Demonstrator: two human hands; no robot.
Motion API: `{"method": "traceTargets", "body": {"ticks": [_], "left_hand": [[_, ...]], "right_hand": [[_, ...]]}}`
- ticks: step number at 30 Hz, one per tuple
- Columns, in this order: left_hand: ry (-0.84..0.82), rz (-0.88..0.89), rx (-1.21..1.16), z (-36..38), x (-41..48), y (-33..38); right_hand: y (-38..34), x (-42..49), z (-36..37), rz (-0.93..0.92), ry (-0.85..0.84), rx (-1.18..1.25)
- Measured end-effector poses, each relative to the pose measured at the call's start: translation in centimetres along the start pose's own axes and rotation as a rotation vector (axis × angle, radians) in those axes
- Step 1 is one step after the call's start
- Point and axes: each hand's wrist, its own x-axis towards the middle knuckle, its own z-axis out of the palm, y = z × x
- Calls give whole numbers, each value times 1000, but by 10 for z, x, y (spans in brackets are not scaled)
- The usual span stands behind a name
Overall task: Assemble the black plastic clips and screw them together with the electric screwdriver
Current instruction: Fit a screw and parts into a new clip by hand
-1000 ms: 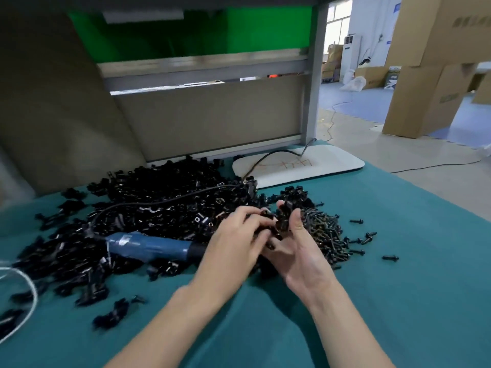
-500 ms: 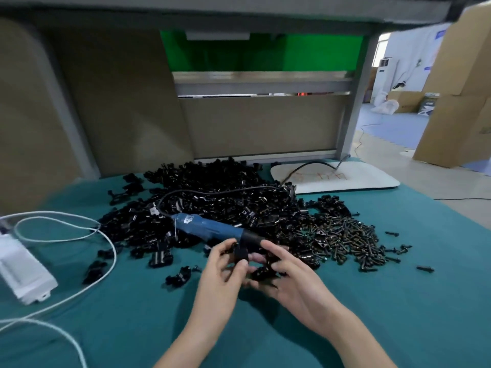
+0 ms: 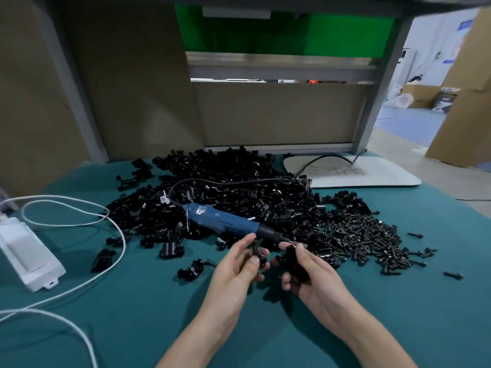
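Observation:
My left hand point(image 3: 236, 266) pinches one small black clip piece point(image 3: 258, 251) between thumb and fingers. My right hand point(image 3: 309, 272) cups a handful of black clip pieces point(image 3: 293, 264) in its curled fingers. The two hands are a short gap apart above the teal table. Just behind them lies the blue electric screwdriver point(image 3: 225, 221), tip toward my right hand, its black cord looping back over the big pile of black clips point(image 3: 225, 187). A heap of dark screws point(image 3: 372, 235) spreads to the right of the hands.
A white power adapter point(image 3: 26, 256) with white cable point(image 3: 79, 221) lies at the left. A white board point(image 3: 358, 173) sits at the back right. Loose clips point(image 3: 190, 269) and stray screws point(image 3: 451, 274) dot the teal cloth point(image 3: 132, 314). Brown partition panels close the back.
The view has swung left and down, bringing the white adapter into sight. My hands have drawn apart, the left with one clip piece and the right with a handful.

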Motion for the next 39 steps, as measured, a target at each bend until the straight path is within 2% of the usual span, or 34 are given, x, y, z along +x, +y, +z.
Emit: {"method": "traceTargets", "body": {"ticks": [5, 11, 26, 29, 31, 34, 37, 39], "left_hand": [[-27, 26, 98, -1, -1, -1], [-61, 65, 180, 4, -7, 2], [-77, 141, 156, 7, -8, -3], [-22, 144, 167, 8, -8, -5], [47, 154, 205, 8, -8, -7], [89, 216, 391, 8, -9, -3], [-16, 305, 662, 25, 10, 9], [-121, 389, 894, 51, 31, 18]], "right_hand": [[2, -2, 0, -21, -135, -135], [1, -1, -1, -60, -108, -95], [3, -1, -4, -171, -89, -240], [1, -2, -2, -189, -61, -228], [-9, -2, -5, -216, 8, -105], [-35, -6, -27, -261, 150, 224], [-53, -12, -58, -362, 245, 709], [-59, -14, -76, -437, 275, 938]]}}
